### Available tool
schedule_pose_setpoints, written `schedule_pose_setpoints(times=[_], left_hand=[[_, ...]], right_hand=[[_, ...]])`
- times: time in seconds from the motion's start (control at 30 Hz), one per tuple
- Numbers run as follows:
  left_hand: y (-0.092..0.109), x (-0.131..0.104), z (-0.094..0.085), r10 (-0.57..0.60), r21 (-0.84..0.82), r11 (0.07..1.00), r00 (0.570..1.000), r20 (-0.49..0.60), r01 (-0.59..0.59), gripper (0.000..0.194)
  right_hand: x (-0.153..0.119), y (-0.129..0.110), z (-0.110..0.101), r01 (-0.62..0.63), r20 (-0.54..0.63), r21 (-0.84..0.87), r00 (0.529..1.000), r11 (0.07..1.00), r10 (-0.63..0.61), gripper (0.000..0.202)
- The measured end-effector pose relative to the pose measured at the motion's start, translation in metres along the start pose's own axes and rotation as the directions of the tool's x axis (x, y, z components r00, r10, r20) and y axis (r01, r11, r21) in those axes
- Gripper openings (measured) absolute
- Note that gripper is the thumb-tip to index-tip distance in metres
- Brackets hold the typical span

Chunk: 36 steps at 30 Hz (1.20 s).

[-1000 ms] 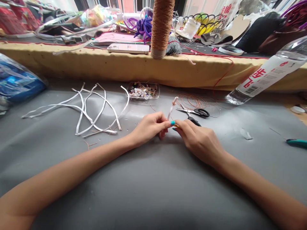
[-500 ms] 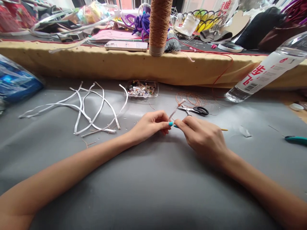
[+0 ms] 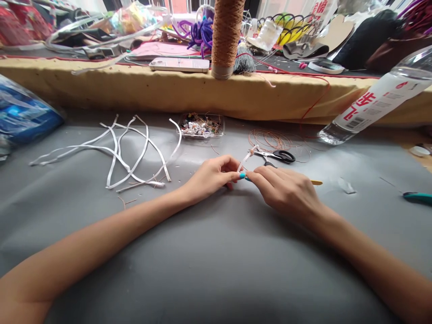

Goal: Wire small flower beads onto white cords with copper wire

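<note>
In the middle of the view, my left hand [image 3: 216, 175] pinches a short white cord [image 3: 243, 161] between thumb and fingers. The cord slants up and to the right, with a brownish thread around its upper end. Close beside it, my right hand [image 3: 286, 186] is closed on a thin tool with a yellow handle [image 3: 316, 182]; the handle's end sticks out behind the hand. What the tool's tip looks like is hidden by the fingers. Fingertips of both hands nearly meet. Scissors with black handles [image 3: 284, 156] lie just beyond the right hand.
White cords [image 3: 113, 153] lie crossed at left. Behind stand a clear tray of beads [image 3: 201, 128], a coil of brown thread [image 3: 270, 140] and a thread spool [image 3: 227, 40] on the ledge. A water bottle [image 3: 371, 101] leans at right, near a teal-handled tool [image 3: 418, 197].
The white cord's upper end has shifted slightly down and left. My right hand has flattened a little over the tool. The whole view has moved very slightly.
</note>
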<state>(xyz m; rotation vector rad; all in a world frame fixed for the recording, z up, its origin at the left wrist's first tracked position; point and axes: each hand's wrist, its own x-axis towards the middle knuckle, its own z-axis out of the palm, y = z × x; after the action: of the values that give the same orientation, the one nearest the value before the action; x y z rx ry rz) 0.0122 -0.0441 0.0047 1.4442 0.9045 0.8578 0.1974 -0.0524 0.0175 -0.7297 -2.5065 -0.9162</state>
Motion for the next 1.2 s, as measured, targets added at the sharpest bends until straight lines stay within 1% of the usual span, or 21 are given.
schedule_pose_setpoints(times=[0.13, 0.27, 0.37, 0.43, 0.53, 0.67, 0.77, 0.83, 0.9, 0.97, 1.03, 1.1, 1.13, 1.2], left_hand=[[-0.001, -0.001, 0.000, -0.029, 0.053, 0.998, 0.999, -0.023, 0.030, 0.009], [-0.001, -0.001, 0.000, -0.049, 0.049, 0.998, 0.999, -0.006, 0.050, 0.014], [0.000, 0.000, 0.000, -0.015, 0.036, 0.999, 1.000, 0.019, 0.014, 0.015], [0.001, 0.000, 0.000, 0.006, -0.001, 1.000, 0.999, 0.032, -0.006, 0.014], [0.003, 0.001, 0.000, 0.002, -0.067, 0.998, 0.999, 0.040, 0.001, 0.011], [-0.001, 0.001, 0.000, -0.011, -0.049, 0.999, 0.999, 0.030, 0.012, 0.012], [-0.005, 0.001, 0.000, -0.004, -0.042, 0.999, 1.000, 0.016, 0.004, 0.015], [-0.004, 0.002, -0.002, -0.010, -0.036, 0.999, 0.999, 0.033, 0.011, 0.018], [0.000, 0.003, -0.004, -0.056, -0.006, 0.998, 0.994, 0.091, 0.057, 0.022], [0.005, 0.004, -0.007, -0.116, 0.049, 0.993, 0.984, 0.138, 0.110, 0.025], [0.008, 0.006, -0.010, -0.128, 0.092, 0.989, 0.987, 0.100, 0.119, 0.028], [0.009, 0.007, -0.012, -0.114, 0.107, 0.988, 0.993, 0.032, 0.110, 0.031], [0.009, 0.007, -0.012, -0.118, 0.114, 0.987, 0.993, 0.015, 0.116, 0.034], [0.008, 0.008, -0.013, -0.147, 0.144, 0.979, 0.989, 0.023, 0.142, 0.039]], right_hand=[[0.000, 0.000, 0.000, -0.001, 0.020, 0.032, 1.000, 0.999, 0.001, 0.015], [0.001, -0.004, -0.001, -0.017, 0.030, 0.072, 0.999, 0.997, 0.015, 0.015], [0.001, -0.007, 0.000, -0.065, 0.026, 0.104, 0.998, 0.992, 0.063, 0.015], [0.000, -0.008, 0.002, -0.112, 0.021, 0.123, 0.994, 0.986, 0.111, 0.016], [-0.002, -0.009, 0.006, -0.167, 0.011, 0.147, 0.986, 0.975, 0.167, 0.018], [-0.002, -0.013, 0.007, -0.219, -0.004, 0.194, 0.974, 0.956, 0.224, 0.018], [-0.001, -0.015, 0.006, -0.272, 0.030, 0.202, 0.962, 0.941, 0.272, 0.016], [-0.001, -0.014, 0.005, -0.292, 0.065, 0.210, 0.956, 0.933, 0.285, 0.018], [-0.001, -0.011, 0.005, -0.284, 0.090, 0.270, 0.959, 0.920, 0.270, 0.022], [-0.001, -0.008, 0.006, -0.250, 0.084, 0.357, 0.968, 0.900, 0.236, 0.025], [0.000, -0.006, 0.007, -0.200, 0.060, 0.422, 0.979, 0.884, 0.193, 0.025], [0.000, -0.005, 0.008, -0.145, 0.031, 0.447, 0.989, 0.883, 0.147, 0.023], [0.001, -0.005, 0.008, -0.119, 0.016, 0.454, 0.992, 0.883, 0.125, 0.023], [0.001, -0.005, 0.007, -0.065, -0.005, 0.466, 0.997, 0.882, 0.076, 0.022]])
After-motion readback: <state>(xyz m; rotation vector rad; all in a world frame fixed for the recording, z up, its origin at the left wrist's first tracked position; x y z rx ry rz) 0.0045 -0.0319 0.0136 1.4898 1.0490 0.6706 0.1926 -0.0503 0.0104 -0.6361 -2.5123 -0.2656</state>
